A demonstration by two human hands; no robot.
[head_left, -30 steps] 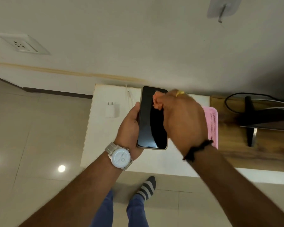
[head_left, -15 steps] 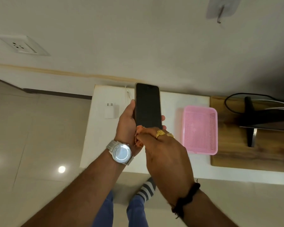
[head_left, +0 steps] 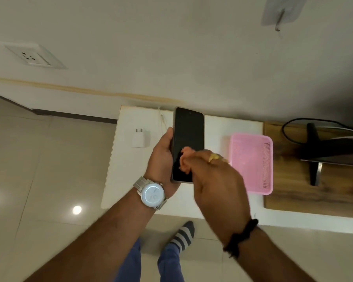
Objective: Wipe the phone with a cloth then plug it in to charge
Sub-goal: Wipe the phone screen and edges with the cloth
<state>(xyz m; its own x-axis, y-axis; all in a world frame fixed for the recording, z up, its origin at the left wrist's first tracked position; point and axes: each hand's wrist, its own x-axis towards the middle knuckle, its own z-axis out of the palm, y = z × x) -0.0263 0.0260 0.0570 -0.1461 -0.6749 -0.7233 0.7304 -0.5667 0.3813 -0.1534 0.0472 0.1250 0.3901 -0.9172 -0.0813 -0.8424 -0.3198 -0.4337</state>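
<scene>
Step in hand: wiping. You hold the phone [head_left: 188,144] screen-up above the white table [head_left: 212,127], and the first half of the task is under way; charging has not begun.
Left hand: your left hand [head_left: 161,159] grips the phone along its left edge, thumb on that edge and palm under the body; the fingers behind the phone are hidden.
Right hand: your right hand [head_left: 214,180] is curled round a small orange cloth [head_left: 185,159], bunched at the fingertips and pressed to the lower part of the dark screen. The hand is motion-blurred.
Phone position: in the air over the middle of the table, long axis running near to far, its far end close to the wall.
Next move: judge the wipe finished only when the whole glass is covered; the far half of the screen lies beyond the cloth. Then put the cloth down and free a hand for the cable.
Charging parts: white charger [head_left: 140,137] lies on the table to the left of the phone; a thin white cable [head_left: 162,119] runs beside it at the far edge. The wall socket [head_left: 34,56] sits far left, well apart from the table.
Other items: pink basket [head_left: 252,162] to the right of the phone; a dark stand [head_left: 314,153] on a wooden board further right.
Obstructions: nothing lies between the phone and the charger. The adapter is not in the socket, so expect to seat it as well.
</scene>
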